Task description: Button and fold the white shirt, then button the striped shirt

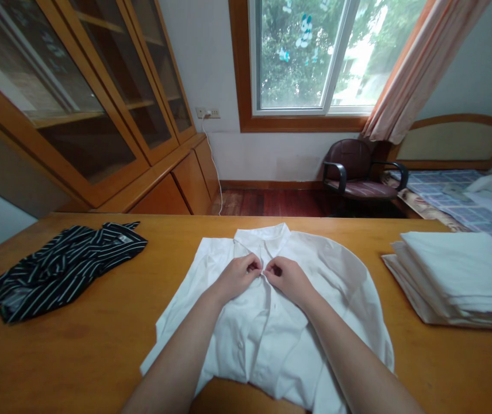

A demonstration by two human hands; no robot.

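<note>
A white button-up shirt (341, 270) lies front side up on the wooden table (112, 368), its collar pointing away from me. Just below the collar, my left hand (238, 277) pinches one edge of the front placket. Right beside it, my right hand (289, 280) pinches the facing edge, with the fingertips of both hands nearly meeting. Whatever button or buttonhole sits between the fingers is too small to make out. Lower down, the two front edges lie apart, and a button shows on the left one.
A crumpled black garment with white stripes (77, 264) lies at the table's left. On the right is a stack of folded white cloth (465, 276). Beyond the table's far edge stand a maroon armchair (353, 167), a bed (453, 184) and a glass-door cabinet (160, 155).
</note>
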